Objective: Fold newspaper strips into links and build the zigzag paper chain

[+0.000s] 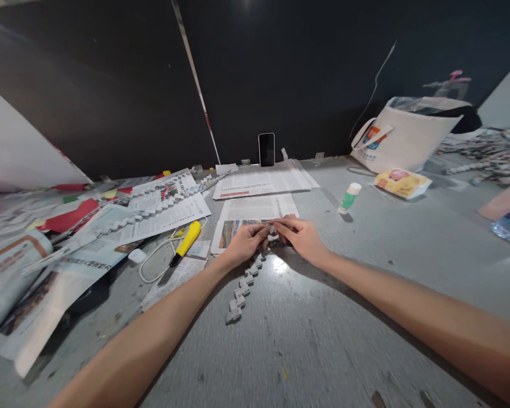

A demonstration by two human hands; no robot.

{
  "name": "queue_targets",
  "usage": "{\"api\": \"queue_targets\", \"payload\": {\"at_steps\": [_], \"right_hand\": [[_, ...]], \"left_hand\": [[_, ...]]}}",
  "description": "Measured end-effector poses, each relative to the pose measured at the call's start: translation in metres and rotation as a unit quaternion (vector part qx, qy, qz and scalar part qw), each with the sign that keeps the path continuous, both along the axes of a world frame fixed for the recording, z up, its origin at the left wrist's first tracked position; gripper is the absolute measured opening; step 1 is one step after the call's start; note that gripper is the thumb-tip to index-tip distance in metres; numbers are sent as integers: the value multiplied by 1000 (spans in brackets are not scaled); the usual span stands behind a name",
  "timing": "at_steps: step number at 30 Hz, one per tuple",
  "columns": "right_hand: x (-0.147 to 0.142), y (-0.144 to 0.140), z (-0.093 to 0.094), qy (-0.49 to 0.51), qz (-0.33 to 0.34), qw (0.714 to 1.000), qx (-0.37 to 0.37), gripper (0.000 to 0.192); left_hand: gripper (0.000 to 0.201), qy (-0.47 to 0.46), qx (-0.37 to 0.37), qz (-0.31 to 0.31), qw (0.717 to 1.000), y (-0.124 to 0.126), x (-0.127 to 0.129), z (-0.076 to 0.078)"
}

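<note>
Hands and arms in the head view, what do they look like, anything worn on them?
Both arms are bare along the whole stretch in view, with no sleeve showing. The left hand and right hand wear no gloves, and no watch, bracelet or ring can be made out. The forearms look slender and stretched by the wide lens. Nails are too small to judge.

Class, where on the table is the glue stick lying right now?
In the head view, the glue stick lies right of the hands, on the grey table, just left of the yellow packet.
</note>
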State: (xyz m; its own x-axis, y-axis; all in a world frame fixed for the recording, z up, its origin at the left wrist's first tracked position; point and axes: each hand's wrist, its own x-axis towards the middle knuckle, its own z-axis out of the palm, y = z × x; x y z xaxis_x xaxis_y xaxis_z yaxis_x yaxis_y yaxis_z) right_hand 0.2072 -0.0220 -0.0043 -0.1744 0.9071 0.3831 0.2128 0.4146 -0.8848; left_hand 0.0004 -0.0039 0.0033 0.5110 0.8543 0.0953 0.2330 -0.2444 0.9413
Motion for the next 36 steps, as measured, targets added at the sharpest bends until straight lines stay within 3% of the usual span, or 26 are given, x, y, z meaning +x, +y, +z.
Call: {"api": "queue_targets", "payload": {"at_steps": [8,17,27,36], "right_hand": [[-1,1,-4,-43,-17,994,95,28],[-2,-6,11,-14,-8,999,-48,48],[-2,0,4,-31,57,997,-44,51],[-3,-3,5,-71,20,997,4,50]], "left_hand": [[53,-1,-30,0,1000,0,1,-2],[56,61,35,18,997,-3,3,3],[55,73,39,-7,997,-4,3,2],[54,67,46,-9,997,-2,4,1]]}}
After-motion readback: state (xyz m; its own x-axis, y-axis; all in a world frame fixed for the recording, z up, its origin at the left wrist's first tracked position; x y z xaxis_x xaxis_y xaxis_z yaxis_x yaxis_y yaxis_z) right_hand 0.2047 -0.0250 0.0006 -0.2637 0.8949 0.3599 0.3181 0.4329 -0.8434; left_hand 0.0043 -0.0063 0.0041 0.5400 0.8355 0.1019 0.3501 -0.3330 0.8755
